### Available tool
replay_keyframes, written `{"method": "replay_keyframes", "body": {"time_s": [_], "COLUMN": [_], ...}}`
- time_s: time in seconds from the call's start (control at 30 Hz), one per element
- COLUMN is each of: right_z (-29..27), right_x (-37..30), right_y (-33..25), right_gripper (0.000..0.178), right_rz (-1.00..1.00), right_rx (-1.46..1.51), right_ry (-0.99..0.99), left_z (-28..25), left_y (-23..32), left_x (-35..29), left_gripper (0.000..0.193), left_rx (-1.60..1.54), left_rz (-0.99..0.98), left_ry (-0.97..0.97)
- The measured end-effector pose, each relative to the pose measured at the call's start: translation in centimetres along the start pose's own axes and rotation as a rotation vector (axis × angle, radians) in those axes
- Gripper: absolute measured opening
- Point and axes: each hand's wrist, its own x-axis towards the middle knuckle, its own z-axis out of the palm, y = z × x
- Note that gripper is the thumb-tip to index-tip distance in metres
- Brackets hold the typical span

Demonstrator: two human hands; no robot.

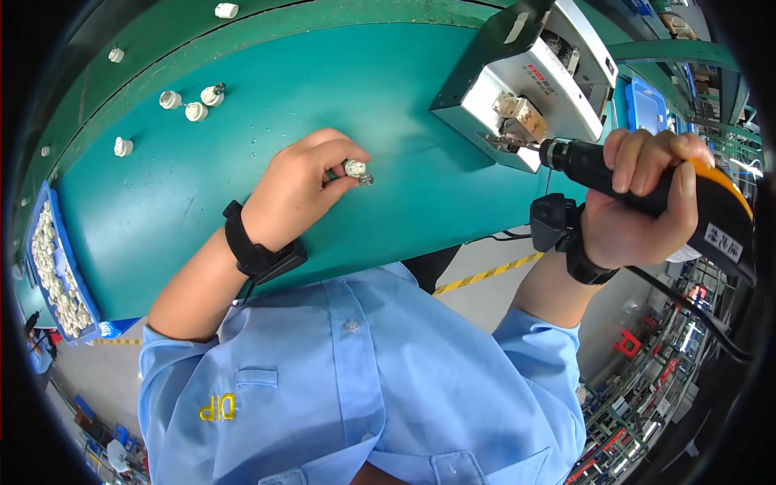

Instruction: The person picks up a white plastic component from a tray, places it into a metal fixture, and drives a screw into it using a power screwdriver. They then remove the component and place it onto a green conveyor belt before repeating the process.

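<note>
Over the middle of the green bench, my left hand [303, 182] pinches a small round white part [354, 168] between thumb and fingers. A dark metal piece [366, 179] shows at that part's near edge. On the right, my right hand [643, 198] is wrapped round a black and orange electric screwdriver [594, 162]. The screwdriver's tip points left, at the front of a silver and black box-shaped machine [525, 77]. Whether the tip touches the machine's metal outlet [509, 144] I cannot tell. Both wrists wear black straps.
Several similar white parts [196, 111] stand on the green mat [339, 81] at the far left. A blue tray [77, 275] full of small white pieces sits at the left edge. Behind the machine lies a blue bin [647, 105]. A black cable [687, 303] trails from the screwdriver.
</note>
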Motion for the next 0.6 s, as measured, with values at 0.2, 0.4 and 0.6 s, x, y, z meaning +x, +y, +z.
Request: {"method": "replay_keyframes", "body": {"time_s": [0.2,0.4,0.6], "right_z": [0.1,-1.0,-1.1], "right_x": [-0.7,0.5,0.0], "right_y": [-1.9,-1.1,-0.3], "right_gripper": [0.028,0.029,0.027], "right_rz": [-0.018,-0.080,-0.068], "right_rx": [0.048,0.055,-0.001], "right_ry": [-0.136,-0.128,-0.080], "left_z": [0.0,-0.2,-0.2], "left_y": [0.0,-0.2,-0.1], "left_x": [0.0,0.1,0.1], "left_gripper": [0.025,0.029,0.029], "left_rx": [0.010,-0.008,-0.003], "left_rz": [0.028,-0.008,-0.011], "left_ry": [-0.015,-0.034,-0.045]}}
